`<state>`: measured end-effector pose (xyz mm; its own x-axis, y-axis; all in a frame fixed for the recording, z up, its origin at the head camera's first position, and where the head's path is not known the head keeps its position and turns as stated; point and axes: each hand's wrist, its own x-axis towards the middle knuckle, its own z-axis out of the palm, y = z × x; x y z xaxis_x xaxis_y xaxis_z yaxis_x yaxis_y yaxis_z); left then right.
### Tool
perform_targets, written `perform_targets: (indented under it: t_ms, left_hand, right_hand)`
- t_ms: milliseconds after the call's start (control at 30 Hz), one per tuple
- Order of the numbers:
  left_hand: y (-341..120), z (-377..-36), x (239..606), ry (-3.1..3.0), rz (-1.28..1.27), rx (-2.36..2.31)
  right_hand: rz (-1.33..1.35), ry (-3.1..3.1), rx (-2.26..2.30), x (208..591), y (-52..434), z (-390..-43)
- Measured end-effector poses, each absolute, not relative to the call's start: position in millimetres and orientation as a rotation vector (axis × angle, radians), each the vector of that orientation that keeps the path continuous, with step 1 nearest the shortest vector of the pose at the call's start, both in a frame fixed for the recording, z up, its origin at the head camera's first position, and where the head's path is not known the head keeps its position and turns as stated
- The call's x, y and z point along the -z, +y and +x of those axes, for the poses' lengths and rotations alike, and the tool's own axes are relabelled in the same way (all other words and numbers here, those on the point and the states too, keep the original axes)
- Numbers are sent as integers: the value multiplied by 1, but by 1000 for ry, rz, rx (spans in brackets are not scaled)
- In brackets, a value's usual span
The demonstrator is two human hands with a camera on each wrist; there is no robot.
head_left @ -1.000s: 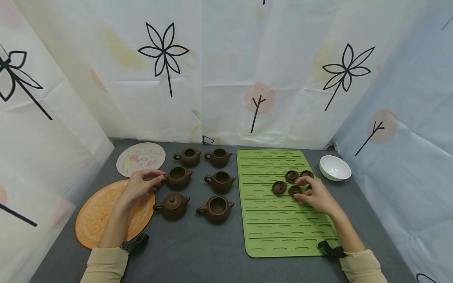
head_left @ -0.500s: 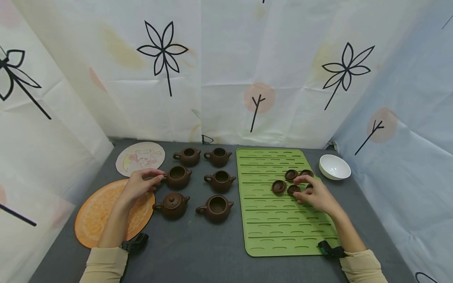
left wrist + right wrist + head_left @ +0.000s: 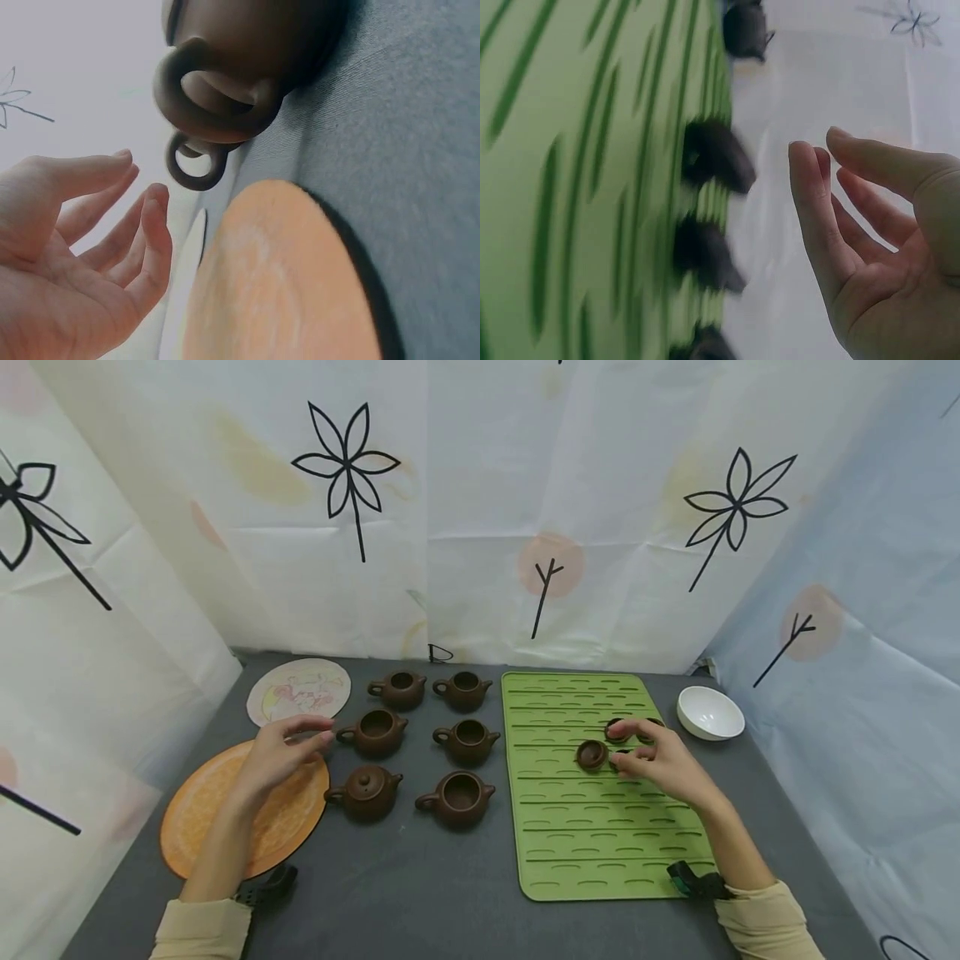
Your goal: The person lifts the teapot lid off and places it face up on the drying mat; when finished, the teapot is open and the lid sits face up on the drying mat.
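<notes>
My left hand (image 3: 281,756) hovers just left of a lidless brown teapot (image 3: 377,732), fingers loosely bent and apart from its handle. In the left wrist view, a gap separates the fingertips from two teapot handles. A lidded teapot (image 3: 365,793) stands nearer me. Over the green mat (image 3: 592,852), my right hand (image 3: 671,768) is above several small brown lids, thumb and fingers apart with nothing seen between them. One lid (image 3: 592,755) lies left of the fingertips; others are partly hidden under the hand. In the right wrist view the lids (image 3: 718,156) are blurred.
More lidless teapots (image 3: 467,742) stand in two columns left of the mat. An orange round mat (image 3: 300,806) lies under my left forearm, with a pale round mat (image 3: 300,689) behind. A white bowl (image 3: 710,713) sits at the back right. Fabric walls enclose the grey table.
My left hand has let go of the middle left teapot's handle and drawn back to the left. My right hand has come off the lid at its fingertips and shifted slightly left.
</notes>
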<state>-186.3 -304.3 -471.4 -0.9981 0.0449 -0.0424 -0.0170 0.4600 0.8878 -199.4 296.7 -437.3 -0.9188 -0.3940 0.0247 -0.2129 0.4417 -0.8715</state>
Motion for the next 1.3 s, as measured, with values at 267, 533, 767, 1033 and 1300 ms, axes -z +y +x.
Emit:
perform_targets:
  t_ms: [267,533,767,1033,1300]
  left_hand:
    - [-299,-158,457,2650,67,-1471]
    - [-284,-130,461,2652,149,-1430]
    - [-277,-116,471,2654,75,-1502]
    - [-274,-112,478,2679,97,-1561]
    - [-273,-113,478,2654,48,-1559]
  right_hand:
    - [-723,2389,1538,421,239,-199]
    - [-882,2207,1594,409,162,-204]
    - [-1029,1985,1652,417,95,-209]
    - [-942,1795,1636,433,22,-204]
    - [-870,1796,1545,451,-16,-202]
